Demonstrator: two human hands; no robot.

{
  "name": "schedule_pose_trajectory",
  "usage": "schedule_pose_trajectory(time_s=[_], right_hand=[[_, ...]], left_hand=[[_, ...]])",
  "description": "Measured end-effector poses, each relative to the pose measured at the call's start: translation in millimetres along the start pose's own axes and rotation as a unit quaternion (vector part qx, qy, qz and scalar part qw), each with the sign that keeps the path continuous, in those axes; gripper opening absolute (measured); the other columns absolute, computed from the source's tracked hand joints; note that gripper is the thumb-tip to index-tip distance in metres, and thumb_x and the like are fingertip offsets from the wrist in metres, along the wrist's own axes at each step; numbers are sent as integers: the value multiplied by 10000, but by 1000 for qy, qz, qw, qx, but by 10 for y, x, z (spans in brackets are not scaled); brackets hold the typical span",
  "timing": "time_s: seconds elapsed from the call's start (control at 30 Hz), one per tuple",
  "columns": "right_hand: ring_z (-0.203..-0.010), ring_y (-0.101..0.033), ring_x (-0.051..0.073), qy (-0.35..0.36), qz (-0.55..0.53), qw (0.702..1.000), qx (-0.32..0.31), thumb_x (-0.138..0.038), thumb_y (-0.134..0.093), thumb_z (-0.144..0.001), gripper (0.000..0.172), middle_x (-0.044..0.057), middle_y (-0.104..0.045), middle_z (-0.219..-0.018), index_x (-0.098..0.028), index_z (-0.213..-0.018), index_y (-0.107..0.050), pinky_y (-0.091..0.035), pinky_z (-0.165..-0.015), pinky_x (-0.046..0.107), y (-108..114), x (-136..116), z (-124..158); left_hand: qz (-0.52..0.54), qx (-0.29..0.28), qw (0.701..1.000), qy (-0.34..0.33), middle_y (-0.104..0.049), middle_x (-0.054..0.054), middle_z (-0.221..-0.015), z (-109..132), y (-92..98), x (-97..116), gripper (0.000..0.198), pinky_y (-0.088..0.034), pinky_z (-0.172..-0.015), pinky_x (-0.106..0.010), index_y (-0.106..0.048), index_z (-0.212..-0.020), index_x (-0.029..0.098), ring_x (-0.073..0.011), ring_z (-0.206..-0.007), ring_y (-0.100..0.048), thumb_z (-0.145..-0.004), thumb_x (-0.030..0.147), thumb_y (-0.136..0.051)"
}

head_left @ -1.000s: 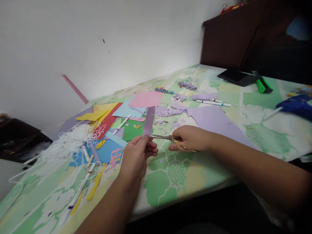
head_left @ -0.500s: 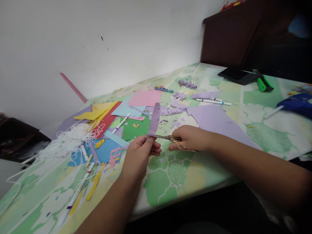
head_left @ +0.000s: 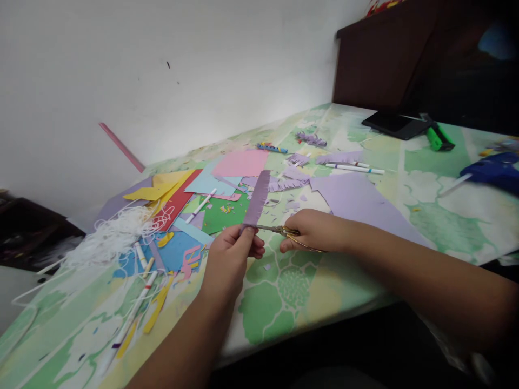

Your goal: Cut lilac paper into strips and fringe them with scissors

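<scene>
My left hand [head_left: 231, 259] pinches the lower end of a purple paper strip [head_left: 257, 199] and holds it upright above the table. One long edge of the strip looks fringed with small cuts. My right hand [head_left: 314, 229] is closed on the handles of gold scissors [head_left: 279, 231]. Their blades point left and meet the strip just above my left fingers. A large purple paper sheet [head_left: 360, 202] lies on the table right behind my right hand.
The green floral table [head_left: 284, 297] is littered with coloured paper sheets [head_left: 182, 194], fringed purple strips [head_left: 290, 181], markers [head_left: 354, 168] and a tangle of white string [head_left: 109, 237]. A dark tablet [head_left: 395, 125], a green object [head_left: 436, 139] and a blue glue gun [head_left: 492, 172] lie far right.
The strip has tilted and shifted a little to the right in my left hand. The scissors have stayed at its base with my right hand nearly still.
</scene>
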State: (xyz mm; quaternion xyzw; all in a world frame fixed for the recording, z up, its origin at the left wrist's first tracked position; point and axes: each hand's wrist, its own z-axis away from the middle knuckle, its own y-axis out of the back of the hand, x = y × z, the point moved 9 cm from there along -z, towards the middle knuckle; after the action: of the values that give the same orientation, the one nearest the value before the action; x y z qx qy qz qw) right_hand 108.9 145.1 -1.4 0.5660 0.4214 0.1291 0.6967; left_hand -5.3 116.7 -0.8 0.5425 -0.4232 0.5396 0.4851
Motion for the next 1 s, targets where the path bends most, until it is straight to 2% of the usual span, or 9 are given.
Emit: schedule_pose_trajectory(time_s=[0.57,0.77,1.0], right_hand=[[-448,-349,83,-19,35,999,-8,-621,-299,-677,527,8,-475,-513,-153,-615,-533,-210,-419,204,-19,45,24],[-441,-339,84,-26,52,998,-16,-598,-328,-678,490,6,-473,-502,-159,-603,-534,-205,-416,205,-31,34,3],[-437,-337,79,-11,47,999,-9,-580,-347,-685,467,4,-469,-501,-159,-593,-527,-206,-417,199,-31,10,-3]], left_hand=[[8,7,1000,21,-586,9,-533,-6,3,-29,143,-443,-454,-206,-551,-624,125,-80,-437,-529,-664,260,-529],[-16,8,998,56,-599,0,-548,8,-6,-81,121,-439,-434,-197,-561,-647,122,-78,-429,-533,-655,239,-530],[-10,9,998,61,-600,-6,-539,11,-13,-87,132,-440,-437,-196,-556,-614,117,-78,-426,-534,-649,241,-533]])
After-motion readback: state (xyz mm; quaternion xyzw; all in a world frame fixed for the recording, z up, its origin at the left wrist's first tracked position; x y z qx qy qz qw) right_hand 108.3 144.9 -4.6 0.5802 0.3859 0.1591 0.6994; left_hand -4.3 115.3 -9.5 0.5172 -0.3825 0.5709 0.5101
